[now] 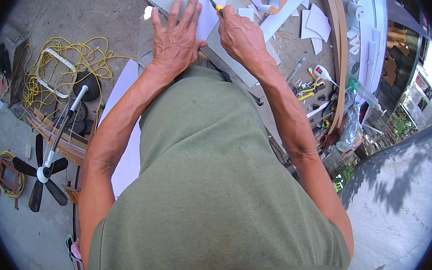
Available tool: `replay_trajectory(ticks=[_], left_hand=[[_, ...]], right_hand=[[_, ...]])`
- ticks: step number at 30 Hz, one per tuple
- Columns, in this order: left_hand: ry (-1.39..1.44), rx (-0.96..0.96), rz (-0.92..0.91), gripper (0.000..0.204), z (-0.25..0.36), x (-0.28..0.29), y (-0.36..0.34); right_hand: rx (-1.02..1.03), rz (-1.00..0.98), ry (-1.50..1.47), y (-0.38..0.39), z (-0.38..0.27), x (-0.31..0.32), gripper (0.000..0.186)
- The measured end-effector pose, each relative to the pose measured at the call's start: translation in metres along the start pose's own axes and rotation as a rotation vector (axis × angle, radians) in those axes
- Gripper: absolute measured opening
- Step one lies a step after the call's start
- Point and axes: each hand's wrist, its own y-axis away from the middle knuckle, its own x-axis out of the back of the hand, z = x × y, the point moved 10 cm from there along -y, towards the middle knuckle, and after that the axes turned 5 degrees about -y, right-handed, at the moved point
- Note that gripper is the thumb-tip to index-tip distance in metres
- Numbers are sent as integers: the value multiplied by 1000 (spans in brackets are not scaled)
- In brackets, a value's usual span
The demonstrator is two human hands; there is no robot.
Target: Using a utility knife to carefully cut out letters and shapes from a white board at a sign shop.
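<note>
In the head view, the left hand [177,36] lies flat with fingers spread, pressing a white curved sheet piece [211,11] onto a grey board [230,63]. The right hand [241,36] is closed around a yellow utility knife [216,5] (blade tip at the piece's edge), with a coiled yellow cable [68,65] well off to the left.

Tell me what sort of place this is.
Probably an outdoor sign-making workshop: the right hand cuts a white sheet with a yellow utility knife, beside cut-out letters and scattered hand tools.
</note>
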Motion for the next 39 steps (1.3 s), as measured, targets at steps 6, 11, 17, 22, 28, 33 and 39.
replay_trajectory(ticks=[6, 11, 17, 22, 28, 33, 39], left_hand=[[15, -4, 15, 91, 1, 0, 1], [22, -15, 23, 90, 1, 1, 0], [37, -12, 28, 88, 1, 0, -1], [12, -23, 13, 89, 2, -2, -2], [28, -24, 39, 89, 0, -1, -1], [161, -51, 67, 96, -2, 9, 0], [186, -28, 86, 97, -2, 8, 3]], right_hand=[[-54, 51, -50, 5, -1, -5, 22], [-94, 76, -136, 7, -4, -7, 22], [-171, 39, -164, 9, -7, -10, 24], [-193, 46, -192, 12, -9, -12, 25], [-253, -32, -158, 11, -8, -13, 32], [-223, -80, -97, 4, 0, -2, 27], [-171, -55, -119, 6, 1, -2, 28]])
